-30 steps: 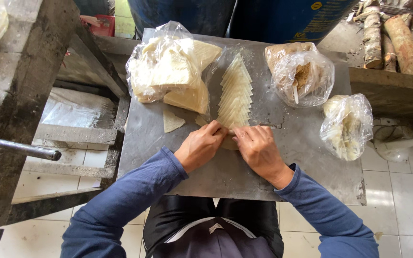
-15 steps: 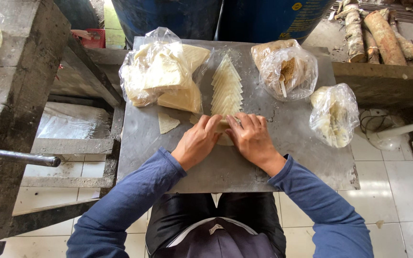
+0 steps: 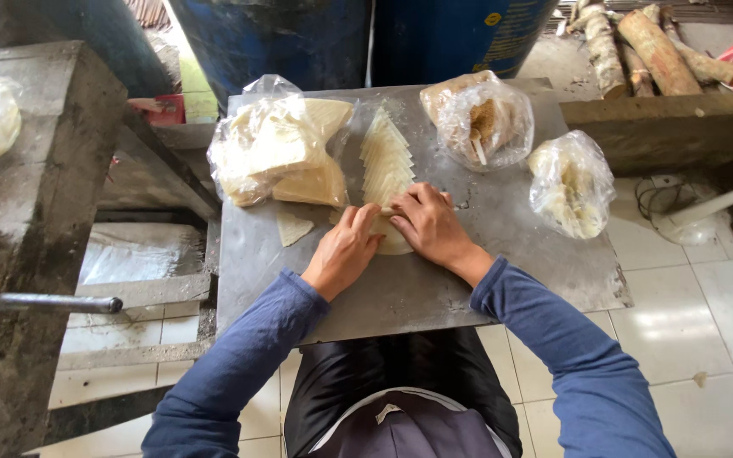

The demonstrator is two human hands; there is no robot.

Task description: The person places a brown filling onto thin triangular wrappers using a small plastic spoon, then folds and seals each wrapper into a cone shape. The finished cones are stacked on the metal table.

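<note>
Pressing pale wrapper point(image 3: 392, 242), left hand point(image 3: 345, 254), right hand point(image 3: 426, 225) palms-down.

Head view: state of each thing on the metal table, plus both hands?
left hand: palm down, pressing the pale wrapper.
right hand: palm down, fingers on the same wrapper.
pale wrapper: flat, mostly hidden under both hands.
row of folded pieces: overlapped in a line, apart from the bags.
big wrapper bag: open, wrappers spilling out.
loose wrapper: flat, untouched.
filling bag: open.
right bag: whether open or tied, unclear.
metal table: dusted with flour.
</note>
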